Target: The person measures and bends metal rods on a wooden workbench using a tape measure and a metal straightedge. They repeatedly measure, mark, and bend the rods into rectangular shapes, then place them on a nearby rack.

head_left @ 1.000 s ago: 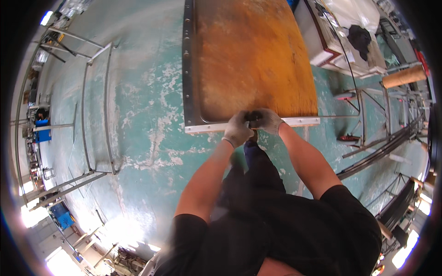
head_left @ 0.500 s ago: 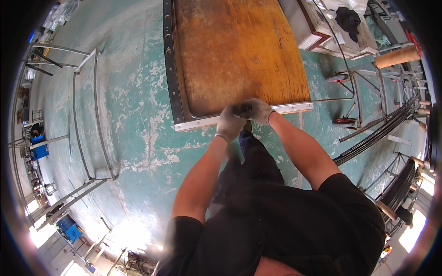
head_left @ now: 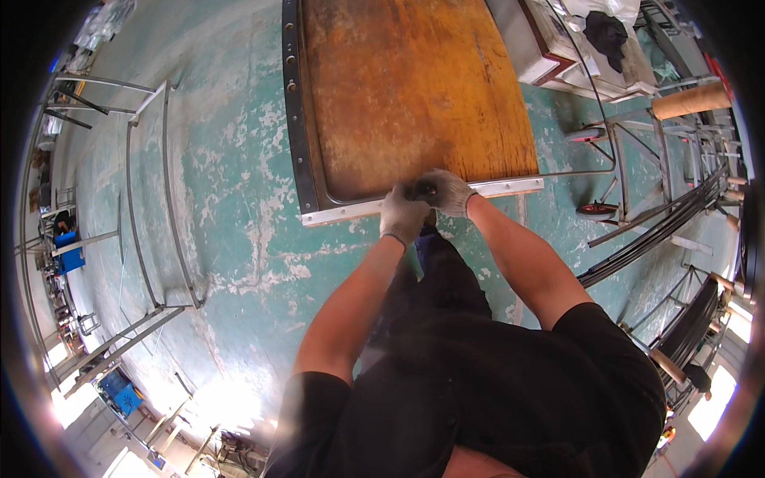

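Observation:
A thin dark metal rod lies along the front edge of a worn orange-brown wooden tabletop. It rounds the near left corner, follows the left side, and beyond the right side bends away toward the back. Over the rod, at the middle of the front edge, my two gloved hands meet with curled fingers. My left hand and my right hand are closed together around something small and dark, mostly hidden by the fingers. Whether they also grip the rod is hidden.
A pale metal strip edges the table's front, and a dark strip with holes its left side. A tubular metal frame stands at left. On the right are a wheeled rack, a bundle of dark rods and a white cabinet.
My left hand has shifted slightly to the right and turned a little, closer against my right hand. The right hand, rod and table look almost unmoved.

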`<state>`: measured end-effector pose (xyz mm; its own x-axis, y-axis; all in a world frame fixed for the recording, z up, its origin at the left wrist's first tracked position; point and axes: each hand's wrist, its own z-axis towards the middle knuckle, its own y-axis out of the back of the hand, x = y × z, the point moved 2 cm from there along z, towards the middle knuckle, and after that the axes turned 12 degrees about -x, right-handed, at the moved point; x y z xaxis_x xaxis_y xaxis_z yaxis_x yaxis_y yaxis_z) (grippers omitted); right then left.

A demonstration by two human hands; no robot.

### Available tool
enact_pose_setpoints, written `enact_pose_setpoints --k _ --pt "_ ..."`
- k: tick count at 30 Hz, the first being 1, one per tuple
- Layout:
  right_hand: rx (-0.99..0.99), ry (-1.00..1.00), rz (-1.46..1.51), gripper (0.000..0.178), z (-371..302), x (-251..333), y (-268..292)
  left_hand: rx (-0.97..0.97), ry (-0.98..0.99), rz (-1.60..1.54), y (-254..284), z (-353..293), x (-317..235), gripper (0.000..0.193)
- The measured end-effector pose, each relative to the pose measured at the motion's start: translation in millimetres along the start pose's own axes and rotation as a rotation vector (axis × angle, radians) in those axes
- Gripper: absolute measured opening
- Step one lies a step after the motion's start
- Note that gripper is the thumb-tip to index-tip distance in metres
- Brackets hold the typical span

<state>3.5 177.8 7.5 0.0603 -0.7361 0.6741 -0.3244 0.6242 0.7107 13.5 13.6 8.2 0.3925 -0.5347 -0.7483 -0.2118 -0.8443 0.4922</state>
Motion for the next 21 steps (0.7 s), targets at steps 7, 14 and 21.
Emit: enact_pose_setpoints --k 7,14,21 --pt "-0.011 -0.056 0.030 0.019 0 -1 -1 -0.073 0.069 -0.058 -7 -12 19 0.044" --pt "-0.053 0.004 0.102 0.022 -1 2 1 -0.104 0.172 -0.043 -23 9 38 0.039" --pt "-0.089 0.006 0.173 0.023 -3 -10 -6 -0.042 0.190 -0.158 -26 16 37 0.037"
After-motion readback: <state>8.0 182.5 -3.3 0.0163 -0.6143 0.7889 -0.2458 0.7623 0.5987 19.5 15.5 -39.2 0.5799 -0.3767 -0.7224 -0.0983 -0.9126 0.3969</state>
